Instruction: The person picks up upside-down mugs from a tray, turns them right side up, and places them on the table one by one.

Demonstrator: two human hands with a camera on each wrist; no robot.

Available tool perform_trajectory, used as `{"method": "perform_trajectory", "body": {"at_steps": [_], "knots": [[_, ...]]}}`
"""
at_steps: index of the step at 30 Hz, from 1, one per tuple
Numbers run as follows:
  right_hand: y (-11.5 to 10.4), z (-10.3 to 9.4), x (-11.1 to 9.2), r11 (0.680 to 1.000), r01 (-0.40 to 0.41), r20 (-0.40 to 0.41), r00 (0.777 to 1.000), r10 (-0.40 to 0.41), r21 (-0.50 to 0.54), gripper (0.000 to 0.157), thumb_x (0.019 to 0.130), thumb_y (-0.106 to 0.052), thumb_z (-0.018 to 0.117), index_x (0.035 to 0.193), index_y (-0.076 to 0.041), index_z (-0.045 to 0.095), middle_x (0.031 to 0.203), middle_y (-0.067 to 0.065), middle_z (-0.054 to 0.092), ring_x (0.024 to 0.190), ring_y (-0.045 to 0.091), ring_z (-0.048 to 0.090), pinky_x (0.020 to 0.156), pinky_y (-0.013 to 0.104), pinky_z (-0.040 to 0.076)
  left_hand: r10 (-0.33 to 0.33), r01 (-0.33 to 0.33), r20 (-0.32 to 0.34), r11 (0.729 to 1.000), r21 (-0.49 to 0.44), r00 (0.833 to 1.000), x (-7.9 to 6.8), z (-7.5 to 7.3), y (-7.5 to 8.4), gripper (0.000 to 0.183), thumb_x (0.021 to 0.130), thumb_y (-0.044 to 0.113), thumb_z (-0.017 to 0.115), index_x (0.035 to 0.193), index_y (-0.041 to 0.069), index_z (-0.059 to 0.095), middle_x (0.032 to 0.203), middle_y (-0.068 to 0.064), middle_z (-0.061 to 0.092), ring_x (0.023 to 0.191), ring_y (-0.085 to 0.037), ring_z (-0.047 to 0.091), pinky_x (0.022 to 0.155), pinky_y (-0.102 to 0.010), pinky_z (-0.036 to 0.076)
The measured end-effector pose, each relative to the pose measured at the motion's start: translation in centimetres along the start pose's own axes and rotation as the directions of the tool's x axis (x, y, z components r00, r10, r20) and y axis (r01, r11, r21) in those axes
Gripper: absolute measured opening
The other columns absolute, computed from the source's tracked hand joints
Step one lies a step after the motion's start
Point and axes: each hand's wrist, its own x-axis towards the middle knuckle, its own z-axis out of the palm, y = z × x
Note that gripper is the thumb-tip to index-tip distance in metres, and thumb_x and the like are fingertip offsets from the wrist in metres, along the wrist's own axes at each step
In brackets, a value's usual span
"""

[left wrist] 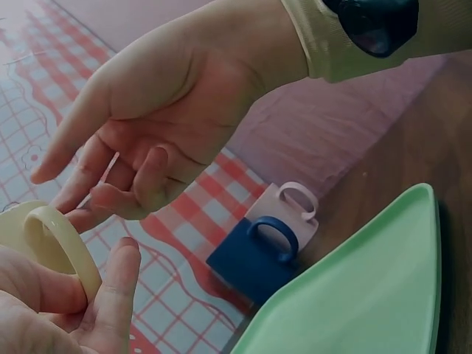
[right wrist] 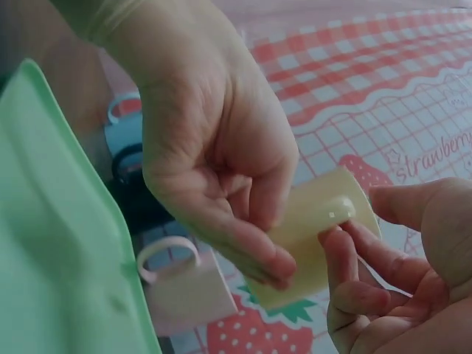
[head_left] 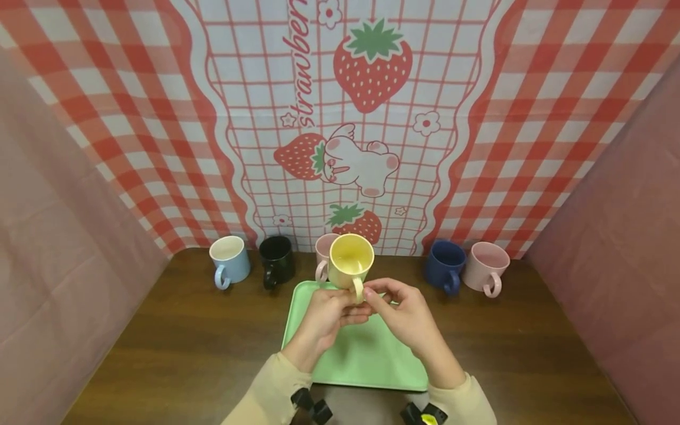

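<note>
A yellow mug (head_left: 352, 260) is held up over the far part of the green tray (head_left: 366, 360), its mouth toward the head camera. My left hand (head_left: 325, 316) grips it by the handle, the fingers at the lower end of the loop in the left wrist view. My right hand (head_left: 406, 310) is beside the handle on the right. In the right wrist view its fingertips touch the mug near the handle, while its thumb stands apart. A pink mug (head_left: 323, 251) is partly hidden behind the yellow one.
Along the back of the brown table (head_left: 186, 354) stand a light blue mug (head_left: 230, 260) and a black mug (head_left: 277, 260) on the left. To the right are a dark blue mug (head_left: 445, 264) and another pink mug (head_left: 486, 265). A strawberry-print cloth (head_left: 255, 88) hangs behind.
</note>
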Motion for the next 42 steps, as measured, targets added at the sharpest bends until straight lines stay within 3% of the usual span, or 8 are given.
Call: {"method": "perform_trajectory", "body": {"at_steps": [5, 14, 18, 24, 31, 36, 42], "knots": [[-0.1, 0.5, 0.1, 0.994, -0.083, 0.036, 0.996, 0.08, 0.072, 0.023, 0.107, -0.023, 0.074, 0.116, -0.003, 0.081, 0.105, 0.008, 0.078, 0.087, 0.018, 0.064, 0.07, 0.025, 0.05, 0.004, -0.004, 0.001, 1.0, 0.009, 1.0, 0.0, 0.2, -0.3, 0.029, 0.102, 0.006, 0.068, 0.12, -0.017, 0.074, 0.089, -0.016, 0.081, 0.08, -0.017, 0.081, 0.078, -0.035, 0.067], [-0.3, 0.8, 0.1, 0.967, -0.196, 0.114, 0.977, 0.179, 0.165, 0.028, 0.113, -0.021, 0.064, 0.119, 0.003, 0.076, 0.093, 0.01, 0.072, 0.075, 0.014, 0.059, 0.064, 0.023, 0.049, 0.031, -0.032, 0.016, 0.998, 0.049, 0.999, 0.1, 0.4, -0.7, 0.026, 0.106, 0.005, 0.067, 0.116, -0.017, 0.075, 0.08, -0.013, 0.08, 0.071, -0.015, 0.079, 0.074, -0.034, 0.067], [-0.3, 0.8, 0.0, 0.97, -0.185, 0.134, 0.977, 0.164, 0.156, 0.03, 0.115, -0.023, 0.059, 0.118, 0.003, 0.075, 0.097, 0.009, 0.073, 0.081, 0.018, 0.063, 0.069, 0.025, 0.053, 0.047, -0.049, 0.03, 0.996, 0.074, 0.998, 0.1, 0.4, -0.7, 0.024, 0.108, 0.002, 0.063, 0.116, -0.017, 0.075, 0.084, -0.017, 0.08, 0.072, -0.017, 0.08, 0.074, -0.035, 0.068], [-0.4, 0.7, -0.1, 0.983, -0.132, 0.141, 0.983, 0.114, 0.13, 0.033, 0.117, -0.024, 0.056, 0.121, 0.002, 0.076, 0.114, 0.012, 0.077, 0.103, 0.02, 0.071, 0.088, 0.03, 0.06, 0.066, -0.074, 0.075, 0.992, 0.107, 0.995, 0.1, 0.4, -0.8, 0.024, 0.108, 0.003, 0.064, 0.12, -0.015, 0.076, 0.093, -0.024, 0.08, 0.078, -0.018, 0.081, 0.077, -0.038, 0.068], [-0.4, 0.3, -0.1, 0.992, -0.107, 0.094, 0.991, 0.1, 0.071, 0.029, 0.117, -0.022, 0.056, 0.115, 0.0, 0.076, 0.114, 0.01, 0.077, 0.11, 0.019, 0.066, 0.096, 0.035, 0.055, 0.082, -0.102, 0.148, 0.986, 0.132, 0.986, 0.3, 0.1, -0.9, 0.031, 0.11, 0.01, 0.066, 0.119, -0.019, 0.074, 0.1, -0.033, 0.077, 0.079, -0.017, 0.081, 0.078, -0.039, 0.068], [-0.3, 0.0, 0.0, 0.982, -0.128, 0.158, 0.982, 0.106, 0.136, 0.029, 0.117, -0.017, 0.053, 0.115, 0.006, 0.071, 0.111, 0.012, 0.073, 0.104, 0.02, 0.064, 0.09, 0.031, 0.056, 0.092, -0.119, 0.186, 0.983, 0.141, 0.978, 0.4, 0.0, -1.0, 0.037, 0.112, 0.013, 0.063, 0.117, -0.022, 0.072, 0.099, -0.031, 0.078, 0.079, -0.016, 0.081, 0.079, -0.038, 0.068], [0.1, 0.0, 0.2, 0.968, -0.164, 0.202, 0.971, 0.125, 0.188, 0.029, 0.118, -0.012, 0.048, 0.116, 0.011, 0.067, 0.109, 0.013, 0.07, 0.098, 0.022, 0.065, 0.086, 0.029, 0.055, 0.115, -0.151, 0.214, 0.975, 0.161, 0.97, 0.7, -0.4, -1.1, 0.031, 0.112, 0.005, 0.059, 0.118, -0.023, 0.072, 0.099, -0.027, 0.08, 0.079, -0.015, 0.08, 0.081, -0.04, 0.068]]}}
